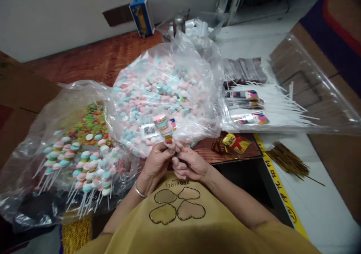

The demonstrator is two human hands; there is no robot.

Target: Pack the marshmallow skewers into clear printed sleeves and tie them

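At the left, finished-looking marshmallow skewers (90, 166) lie heaped on plastic by loose gummies (90, 118); a sideways tug on that plastic could roll some off the near edge. In the middle, at the near side of the big marshmallow bag (163, 81), my left hand (158, 160) and right hand (193, 164) pinch the base of 1 wrapped marshmallow stick (165, 128) between thumbs and fingertips. Twisting too hard could tear its thin wrapper; a loose pinch could let it slip. Right, a bumped clear plastic box (324, 81) might spill its white sticks (282, 103).

For writing: a label (149, 130) carries a square code, my shirt (169, 237) reads "REQUIRE" upside down, the gold packet (237, 143) seems to say "TWIST", and the yellow tape's (278, 182) characters I can't make out.
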